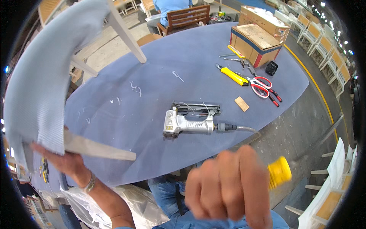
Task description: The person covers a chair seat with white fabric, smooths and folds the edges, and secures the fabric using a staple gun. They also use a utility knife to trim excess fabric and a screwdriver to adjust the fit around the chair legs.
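At the left a chair covered in pale grey-blue fabric lies tipped on the table, its whitish wooden legs pointing right. My left hand, with a metal watch band at the wrist, grips its lower edge; the fabric partly hides the fingers. Close to the camera, my right hand is a fist around a yellow-handled tool. Motion blurs it, and I cannot make out the tool's working end. A silver staple gun with an air hose lies mid-table, beyond my right hand.
The blue-grey covered table carries scissors, yellow-handled cutters, an air blow gun, a small wooden block and thread scraps. Cardboard boxes stand at the far right. A person sits on a wooden bench behind.
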The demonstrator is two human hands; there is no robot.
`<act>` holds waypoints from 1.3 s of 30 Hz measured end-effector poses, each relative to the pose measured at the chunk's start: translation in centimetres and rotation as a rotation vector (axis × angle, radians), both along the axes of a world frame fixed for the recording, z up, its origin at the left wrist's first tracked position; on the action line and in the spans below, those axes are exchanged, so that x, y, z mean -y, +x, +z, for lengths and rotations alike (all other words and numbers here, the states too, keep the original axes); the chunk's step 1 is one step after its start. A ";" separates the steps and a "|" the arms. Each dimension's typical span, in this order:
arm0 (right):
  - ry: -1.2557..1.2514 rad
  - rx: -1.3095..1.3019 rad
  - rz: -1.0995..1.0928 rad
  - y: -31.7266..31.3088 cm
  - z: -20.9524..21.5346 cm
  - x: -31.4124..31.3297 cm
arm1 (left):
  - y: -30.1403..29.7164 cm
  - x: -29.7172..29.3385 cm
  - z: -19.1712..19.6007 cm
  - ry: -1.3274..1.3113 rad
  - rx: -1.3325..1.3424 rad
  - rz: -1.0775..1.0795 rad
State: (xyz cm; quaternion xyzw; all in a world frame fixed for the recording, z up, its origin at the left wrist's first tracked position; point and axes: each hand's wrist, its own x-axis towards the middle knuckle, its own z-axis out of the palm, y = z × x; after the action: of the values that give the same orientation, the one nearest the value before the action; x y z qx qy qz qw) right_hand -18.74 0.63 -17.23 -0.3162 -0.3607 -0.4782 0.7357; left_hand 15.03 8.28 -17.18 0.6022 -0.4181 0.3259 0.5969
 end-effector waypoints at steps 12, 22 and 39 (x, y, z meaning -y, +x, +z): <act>-0.625 -2.205 -0.770 -10.7 -29.0 -9.7 | -2.5 1.3 2.4 -0.194 -0.523 -0.579; -0.508 -2.493 -0.044 -15.7 -36.6 -8.1 | -4.5 1.0 3.2 -0.217 -0.405 -0.527; -0.888 -1.307 -1.355 -5.0 7.1 -5.5 | -3.1 1.0 7.5 -0.327 -0.347 -0.639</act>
State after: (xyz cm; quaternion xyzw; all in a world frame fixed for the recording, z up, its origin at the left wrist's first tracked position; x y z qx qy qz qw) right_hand -23.77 6.17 -10.09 -0.8923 0.2179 -0.3508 0.1823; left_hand 11.91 7.31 -9.70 0.3851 -0.4198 0.0795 0.8180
